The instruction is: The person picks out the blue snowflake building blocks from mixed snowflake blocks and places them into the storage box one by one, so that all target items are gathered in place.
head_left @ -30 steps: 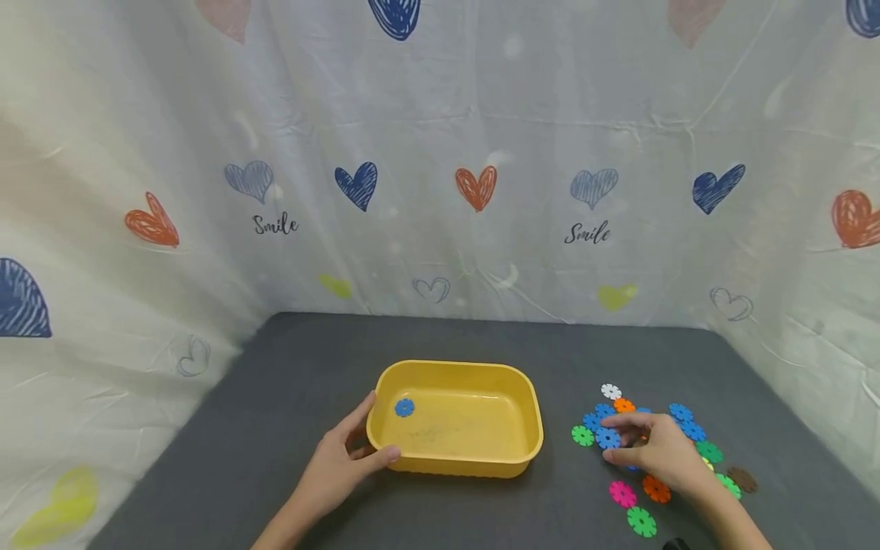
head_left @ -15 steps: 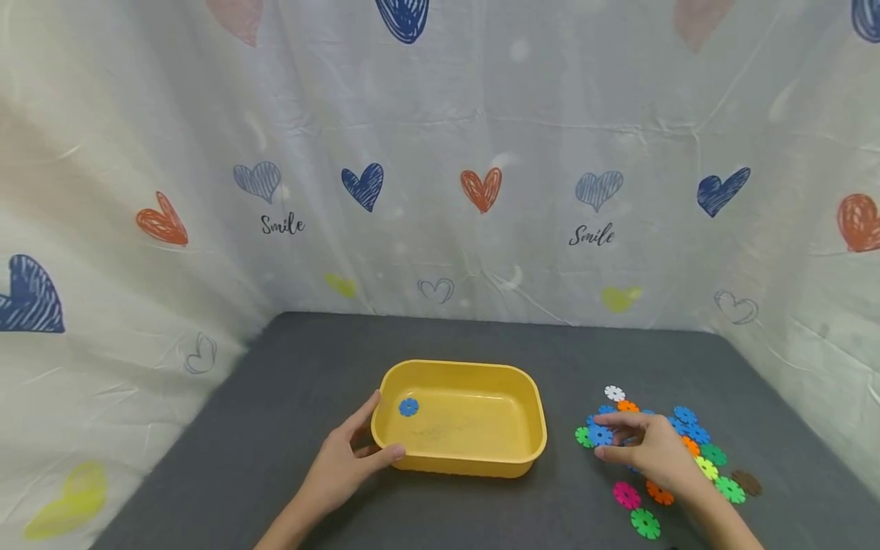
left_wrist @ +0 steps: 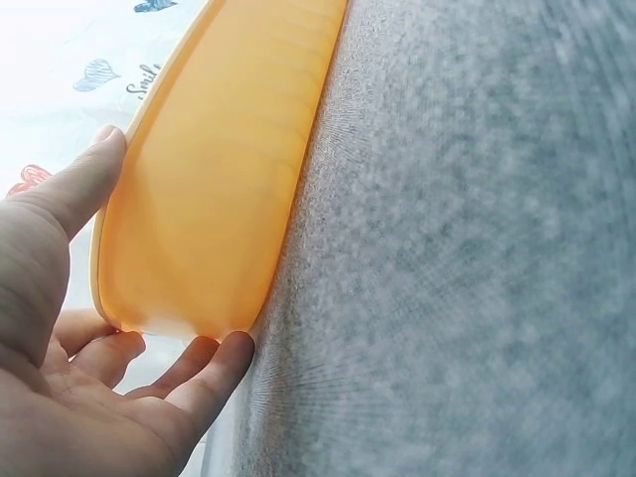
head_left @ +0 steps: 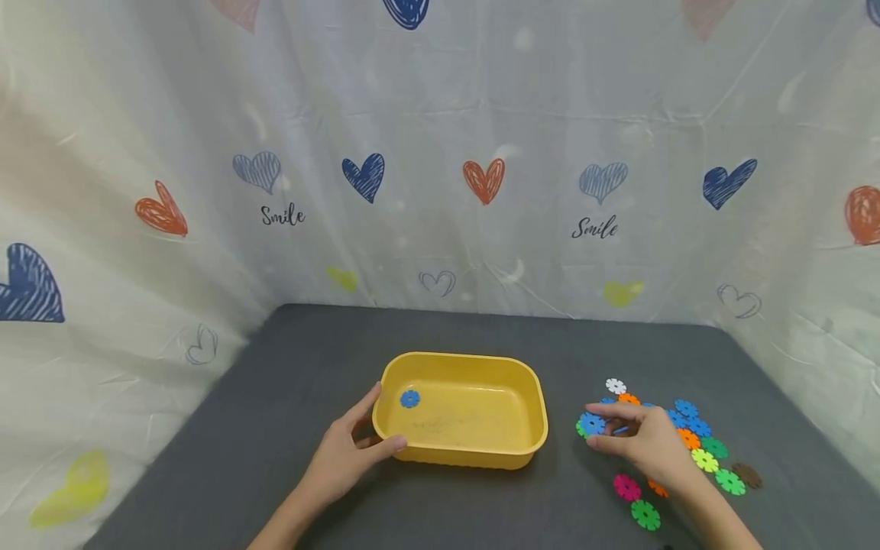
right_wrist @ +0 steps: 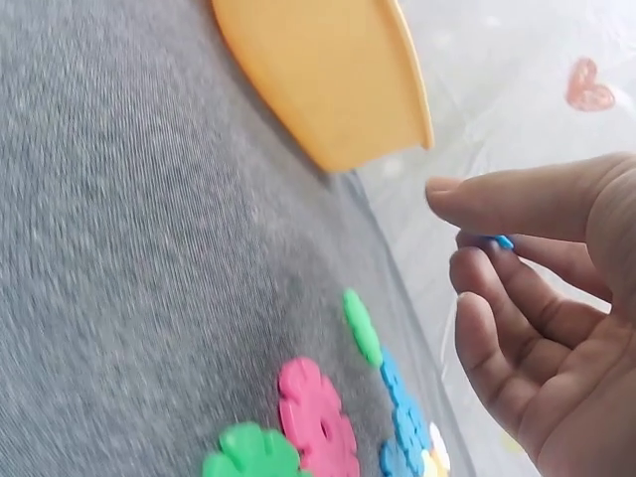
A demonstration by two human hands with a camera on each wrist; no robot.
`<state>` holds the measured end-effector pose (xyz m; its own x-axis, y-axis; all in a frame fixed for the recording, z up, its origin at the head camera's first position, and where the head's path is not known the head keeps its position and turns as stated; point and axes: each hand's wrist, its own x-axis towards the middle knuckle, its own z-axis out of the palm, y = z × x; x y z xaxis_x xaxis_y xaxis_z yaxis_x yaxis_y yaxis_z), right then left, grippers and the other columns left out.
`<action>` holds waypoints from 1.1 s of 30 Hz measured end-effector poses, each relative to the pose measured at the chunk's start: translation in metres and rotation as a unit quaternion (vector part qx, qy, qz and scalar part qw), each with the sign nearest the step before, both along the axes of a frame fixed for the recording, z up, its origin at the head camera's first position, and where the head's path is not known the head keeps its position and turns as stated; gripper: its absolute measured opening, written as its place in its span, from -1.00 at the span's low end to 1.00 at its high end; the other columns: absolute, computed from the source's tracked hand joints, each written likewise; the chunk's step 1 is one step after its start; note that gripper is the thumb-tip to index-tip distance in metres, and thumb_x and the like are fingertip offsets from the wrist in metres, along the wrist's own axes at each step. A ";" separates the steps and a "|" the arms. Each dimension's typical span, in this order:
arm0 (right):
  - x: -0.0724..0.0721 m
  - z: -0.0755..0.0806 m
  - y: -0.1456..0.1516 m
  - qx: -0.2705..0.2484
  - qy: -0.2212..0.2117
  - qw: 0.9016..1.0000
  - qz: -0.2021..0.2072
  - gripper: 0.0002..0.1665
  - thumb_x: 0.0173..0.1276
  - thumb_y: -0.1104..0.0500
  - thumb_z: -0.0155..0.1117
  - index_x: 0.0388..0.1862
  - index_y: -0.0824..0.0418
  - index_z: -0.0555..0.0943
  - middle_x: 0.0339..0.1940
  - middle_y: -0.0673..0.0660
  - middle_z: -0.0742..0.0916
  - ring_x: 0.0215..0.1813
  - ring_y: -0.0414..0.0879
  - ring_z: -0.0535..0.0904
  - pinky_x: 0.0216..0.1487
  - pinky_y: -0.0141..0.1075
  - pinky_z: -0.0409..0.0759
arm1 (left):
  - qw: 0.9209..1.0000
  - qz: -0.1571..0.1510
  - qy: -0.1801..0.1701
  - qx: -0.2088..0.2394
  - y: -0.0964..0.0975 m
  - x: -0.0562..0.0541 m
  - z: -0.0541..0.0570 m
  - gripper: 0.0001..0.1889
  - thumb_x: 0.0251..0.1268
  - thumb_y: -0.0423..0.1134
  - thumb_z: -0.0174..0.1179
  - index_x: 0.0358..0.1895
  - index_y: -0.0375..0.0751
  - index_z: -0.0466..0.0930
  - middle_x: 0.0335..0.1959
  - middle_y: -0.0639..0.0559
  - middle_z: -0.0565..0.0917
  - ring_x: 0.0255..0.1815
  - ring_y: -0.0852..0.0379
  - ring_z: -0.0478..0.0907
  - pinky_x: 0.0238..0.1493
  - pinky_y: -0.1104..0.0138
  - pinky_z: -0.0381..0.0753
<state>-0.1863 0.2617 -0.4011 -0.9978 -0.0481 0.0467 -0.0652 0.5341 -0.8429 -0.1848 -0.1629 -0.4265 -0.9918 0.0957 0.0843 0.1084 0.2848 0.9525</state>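
A yellow plastic basin stands on the dark cloth, with one blue notched disc lying inside near its left end. My left hand holds the basin's left end; in the left wrist view the thumb lies on the front wall and the fingers touch the end. To the right of the basin, my right hand pinches another blue flower-shaped disc between thumb and fingers. That disc partly covers a green disc behind it. In the right wrist view the held disc is mostly hidden by the fingers.
Several loose flower-shaped discs lie around and under the right hand, including a white disc, a pink disc, a green disc and a brown disc. A curtain printed with hearts surrounds the table.
My right hand has moved left with the blue disc, away from the other discs and closer to the basin. The left hand keeps its hold on the basin. The head view has shifted slightly.
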 end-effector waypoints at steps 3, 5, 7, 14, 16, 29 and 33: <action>0.002 0.002 -0.004 0.000 0.004 1.000 -0.004 -0.38 0.05 0.13 0.62 0.13 0.25 0.68 -0.43 0.13 0.66 -0.40 0.00 0.61 -0.54 -0.32 0.48 | 1.000 0.000 -0.004 0.001 0.000 0.000 0.002 -0.01 0.04 -0.11 0.54 0.55 0.03 0.16 0.46 0.06 0.27 0.33 -0.02 0.39 0.11 0.19 0.58; 0.003 0.005 -0.007 -0.004 0.006 1.000 -0.008 -0.38 0.06 0.12 0.62 0.14 0.23 0.69 -0.42 0.13 0.66 -0.39 -0.01 0.60 -0.54 -0.32 0.47 | 1.000 -0.001 -0.006 0.002 0.000 0.000 0.002 -0.01 0.04 -0.12 0.53 0.55 0.03 0.16 0.47 0.07 0.26 0.33 -0.02 0.38 0.11 0.20 0.58; 0.005 0.007 -0.011 -0.009 0.009 1.000 -0.010 -0.38 0.06 0.11 0.62 0.14 0.21 0.69 -0.42 0.13 0.66 -0.38 -0.01 0.60 -0.54 -0.32 0.46 | 1.000 0.000 -0.005 0.001 0.000 0.000 0.002 -0.01 0.04 -0.12 0.53 0.55 0.02 0.16 0.47 0.06 0.27 0.33 -0.02 0.38 0.11 0.21 0.58; 0.011 0.014 -0.027 -0.039 0.024 0.999 -0.008 -0.42 0.02 0.09 0.64 0.07 0.16 0.72 -0.36 0.13 0.68 -0.32 0.01 0.62 -0.37 -0.28 0.64 | 1.000 0.002 0.003 -0.010 0.000 0.000 0.000 -0.02 0.05 -0.10 0.53 0.55 -0.02 0.16 0.42 -0.05 0.34 0.32 -0.06 0.40 0.09 0.20 0.59; 0.012 0.015 -0.032 -0.052 0.022 0.998 -0.011 -0.44 0.01 0.07 0.65 0.05 0.13 0.74 -0.37 0.14 0.68 -0.30 0.00 0.62 -0.30 -0.27 0.67 | 1.000 0.003 0.001 -0.010 0.000 -0.001 0.000 -0.02 0.04 -0.09 0.53 0.55 0.01 0.16 0.41 -0.03 0.35 0.31 -0.04 0.41 0.09 0.21 0.59; 0.010 0.022 -0.061 -0.106 0.011 0.994 -0.021 -0.38 0.05 0.03 0.63 0.10 0.20 0.67 -0.22 0.17 0.67 -0.24 0.01 0.62 -0.25 -0.29 0.67 | 1.000 0.000 0.000 -0.001 0.001 0.000 -0.001 -0.02 0.05 -0.11 0.53 0.55 0.02 0.16 0.36 -0.07 0.42 0.28 -0.04 0.44 0.08 0.23 0.59; 0.009 0.025 -0.068 -0.119 0.023 0.993 -0.013 -0.42 0.07 0.08 0.62 0.07 0.22 0.68 -0.26 0.19 0.68 -0.28 0.04 0.62 -0.30 -0.28 0.67 | 1.000 0.000 0.002 -0.004 0.001 -0.001 0.000 -0.02 0.04 -0.10 0.53 0.55 0.02 0.16 0.36 -0.06 0.41 0.28 -0.04 0.44 0.08 0.23 0.59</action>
<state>-0.1777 0.1941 -0.3763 -0.9952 -0.0039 0.0982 -0.0942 0.3229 -0.9417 -0.1853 -0.1620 -0.4268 -0.9914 0.0971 0.0883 0.1131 0.2915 0.9498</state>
